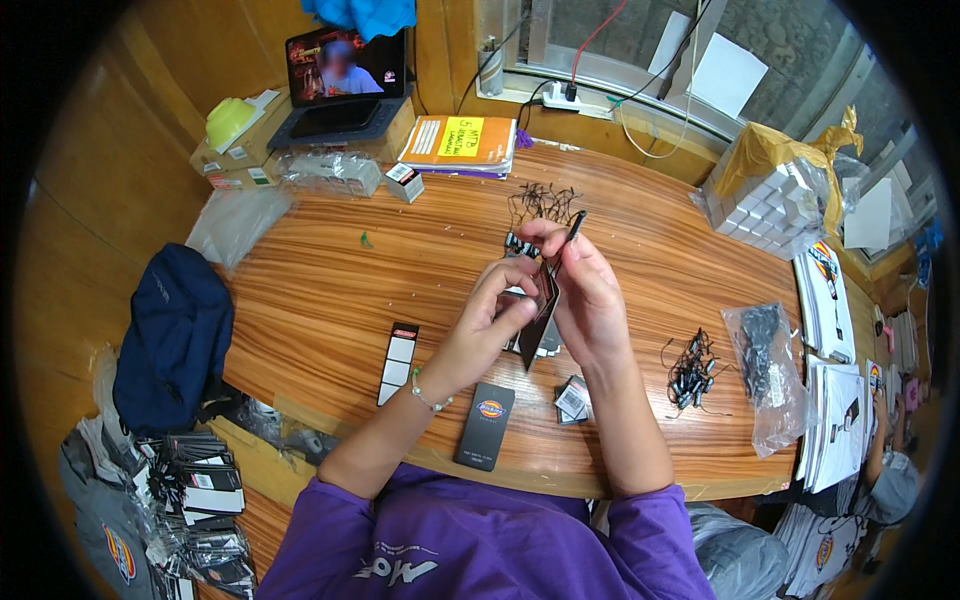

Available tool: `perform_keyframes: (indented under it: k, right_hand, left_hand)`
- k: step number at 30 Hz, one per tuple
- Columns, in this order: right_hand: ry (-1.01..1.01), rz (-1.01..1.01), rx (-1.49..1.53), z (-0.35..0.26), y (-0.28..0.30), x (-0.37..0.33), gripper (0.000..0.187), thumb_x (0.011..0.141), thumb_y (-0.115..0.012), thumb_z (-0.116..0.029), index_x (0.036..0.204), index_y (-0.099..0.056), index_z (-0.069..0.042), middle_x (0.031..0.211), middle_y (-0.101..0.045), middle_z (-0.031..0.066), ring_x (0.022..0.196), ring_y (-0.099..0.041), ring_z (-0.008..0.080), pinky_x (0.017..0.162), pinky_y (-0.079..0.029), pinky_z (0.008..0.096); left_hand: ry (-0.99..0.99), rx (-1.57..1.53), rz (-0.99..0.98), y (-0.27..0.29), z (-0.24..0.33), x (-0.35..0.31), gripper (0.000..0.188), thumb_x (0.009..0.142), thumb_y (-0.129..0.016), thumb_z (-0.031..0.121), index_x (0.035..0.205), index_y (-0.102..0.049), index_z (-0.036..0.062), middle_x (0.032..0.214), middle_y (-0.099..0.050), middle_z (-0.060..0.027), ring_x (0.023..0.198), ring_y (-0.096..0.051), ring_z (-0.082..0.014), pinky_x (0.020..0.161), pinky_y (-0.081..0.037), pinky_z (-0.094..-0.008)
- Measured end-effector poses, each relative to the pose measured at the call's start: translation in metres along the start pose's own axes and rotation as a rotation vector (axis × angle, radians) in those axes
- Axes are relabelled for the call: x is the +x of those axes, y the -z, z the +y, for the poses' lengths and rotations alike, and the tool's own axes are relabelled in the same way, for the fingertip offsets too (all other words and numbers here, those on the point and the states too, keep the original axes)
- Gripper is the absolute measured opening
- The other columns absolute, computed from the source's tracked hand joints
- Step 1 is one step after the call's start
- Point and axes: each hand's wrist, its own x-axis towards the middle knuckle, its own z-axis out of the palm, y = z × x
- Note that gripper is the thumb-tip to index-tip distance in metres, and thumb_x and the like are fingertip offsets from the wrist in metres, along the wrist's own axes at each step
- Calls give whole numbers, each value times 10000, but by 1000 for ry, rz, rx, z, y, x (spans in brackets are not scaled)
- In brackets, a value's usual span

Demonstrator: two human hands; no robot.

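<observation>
Presently, dark tag (536, 338) is above bench (300, 320), in front of purple shirt (490, 540). Right hand (590, 285) has it between fingers and thumb, closed on it. Left hand (495, 302) has fingers bent, nearly together, at its face; whether they pinch, I cannot tell. Grey tag (485, 428) lies flat below.

Striped bench (310, 270), brown wood grain; held card (538, 335), black.
Shirt (500, 540), purple, white print (408, 571); left bag (175, 340), navy; far-left bowl (230, 122), lime green; far notebook (500, 140), orange, yellow label (462, 137); near tag (485, 440), dark grey.
</observation>
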Motion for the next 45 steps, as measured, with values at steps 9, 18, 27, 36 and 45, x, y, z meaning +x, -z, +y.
perform_keyframes:
  k: [9, 18, 27, 36, 45]
  right_hand:
    - [0, 100, 99, 4, 1, 5, 181, 947, -402, -214, 989, -464, -49, 914, -562, 114, 878, -561, 191, 787, -454, 304]
    - [274, 289, -314, 23, 2, 1, 206, 956, -402, -226, 882, -484, -52, 716, -538, 50, 681, -498, 104, 643, -410, 231]
    - [114, 289, -341, -4, 26, 49, 234, 951, -374, -218, 877, -528, -59, 758, -574, 35, 696, -528, 101, 635, -401, 224]
    - [-198, 357, -582, -13, 76, 127, 184, 881, -466, -226, 846, -597, -101, 751, -558, -17, 680, -511, 85, 626, -388, 249]
    - [-387, 413, -739, 22, 122, 160, 163, 846, -518, -188, 783, -622, -81, 586, -416, -50, 469, -356, 77, 431, -288, 251]
  left_hand:
    - [14, -142, 60, -6, 4, 3, 319, 838, -469, -95, 1110, -370, 41, 1035, -497, -76, 967, -533, -92, 826, -447, -232]
    - [19, 45, 113, -17, -17, -8, 403, 858, -407, -77, 1248, -331, -5, 1206, -457, -111, 1116, -461, -151, 942, -359, -256]
    - [164, 114, 80, 38, -30, 31, 343, 825, -447, -91, 1150, -444, 18, 938, -555, -54, 833, -545, -97, 748, -441, -224]
    - [252, 404, 13, 52, -64, 54, 367, 763, -528, -105, 1110, -510, 15, 924, -548, -34, 732, -508, -66, 672, -447, -196]
    - [133, 781, 89, 49, -63, 41, 466, 742, -623, 67, 1190, -499, 47, 1121, -438, -170, 1034, -449, -312, 918, -369, -368]
